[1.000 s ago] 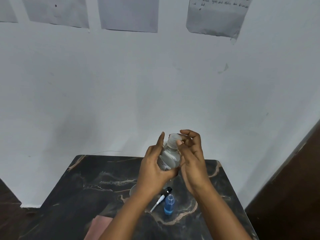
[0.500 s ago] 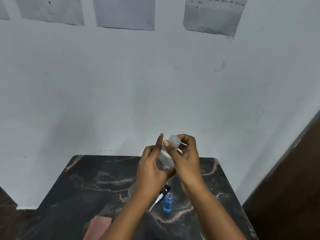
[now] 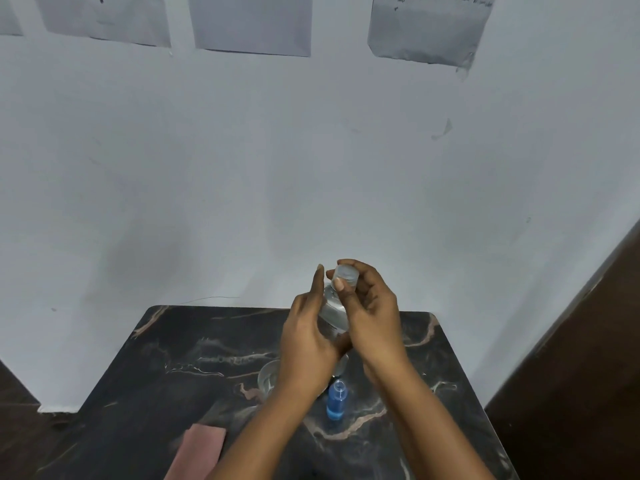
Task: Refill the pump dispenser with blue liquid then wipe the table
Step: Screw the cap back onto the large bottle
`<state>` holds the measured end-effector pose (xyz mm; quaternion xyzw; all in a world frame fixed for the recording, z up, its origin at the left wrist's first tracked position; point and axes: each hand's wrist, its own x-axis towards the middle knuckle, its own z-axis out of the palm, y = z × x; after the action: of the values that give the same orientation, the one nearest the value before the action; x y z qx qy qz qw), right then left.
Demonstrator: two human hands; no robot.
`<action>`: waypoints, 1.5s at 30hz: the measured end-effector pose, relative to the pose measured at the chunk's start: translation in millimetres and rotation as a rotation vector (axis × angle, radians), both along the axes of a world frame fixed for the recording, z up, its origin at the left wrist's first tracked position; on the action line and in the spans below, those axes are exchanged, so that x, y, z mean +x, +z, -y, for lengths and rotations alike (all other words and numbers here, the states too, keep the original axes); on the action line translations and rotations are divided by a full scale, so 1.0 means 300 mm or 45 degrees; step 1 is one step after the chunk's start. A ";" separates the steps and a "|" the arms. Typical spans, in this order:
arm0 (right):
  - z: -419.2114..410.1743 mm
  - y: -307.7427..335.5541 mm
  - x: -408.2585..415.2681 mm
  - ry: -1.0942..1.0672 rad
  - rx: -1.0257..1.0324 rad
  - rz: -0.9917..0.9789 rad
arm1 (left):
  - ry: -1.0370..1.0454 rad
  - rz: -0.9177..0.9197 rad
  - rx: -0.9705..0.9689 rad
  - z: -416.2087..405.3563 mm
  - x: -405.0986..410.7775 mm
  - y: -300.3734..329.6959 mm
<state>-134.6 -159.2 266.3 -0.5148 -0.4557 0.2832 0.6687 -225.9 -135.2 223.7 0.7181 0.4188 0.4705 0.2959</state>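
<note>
While most of the shot is just a plain pale wall (image 3: 311, 174) with a few paper sheets (image 3: 252, 24) stuck along the top, the action is down at the bottom on a dark marble-look bench (image 3: 166, 372) pushed against it. A dark brown panel, maybe a door, can't really tell (image 3: 588, 358), runs down the right edge.

Both hands are up above the middle of the bench. The left hand (image 3: 308, 344) is wrapped around the body of a clear bottle (image 3: 332, 311), tilted a bit with its top leaning to the right. The right hand (image 3: 372, 313) has thumb and fingertips pinched on the bottle's cap (image 3: 345, 273).

At the near left edge there's a pinkish cloth (image 3: 199, 452) lying flat. Peeking out from behind the left wrist is a small clear bowl or cup (image 3: 268, 377). Just below the hands stands the little pump dispenser (image 3: 335, 400), upright, open at the neck, with blue liquid inside.
</note>
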 end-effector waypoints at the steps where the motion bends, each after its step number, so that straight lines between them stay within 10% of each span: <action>1: 0.003 0.013 0.027 0.122 -0.034 -0.024 | -0.063 0.002 -0.014 -0.009 -0.011 0.010; 5: 0.016 0.048 0.097 0.385 -0.036 -0.033 | -0.221 -0.002 -0.095 -0.046 -0.027 0.057; 13: 0.018 -0.003 0.075 -0.010 0.170 0.278 | -0.020 -0.103 0.067 -0.032 0.081 0.013; 22: 0.073 -0.146 0.302 0.172 -0.104 0.133 | -0.244 0.343 -0.494 -0.110 0.178 -0.032; 30: 0.035 -0.296 0.418 -0.198 -0.293 0.694 | -0.386 0.150 -0.453 -0.145 0.377 -0.126; 45: -0.221 -0.626 0.682 -0.593 -0.592 0.668 | -0.454 -0.047 -0.526 -0.321 0.736 -0.398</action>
<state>69.9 -92.8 78.6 -0.7959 -0.4058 0.0791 0.4422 -5.1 -38.9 104.5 0.7134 0.3783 0.3023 0.5066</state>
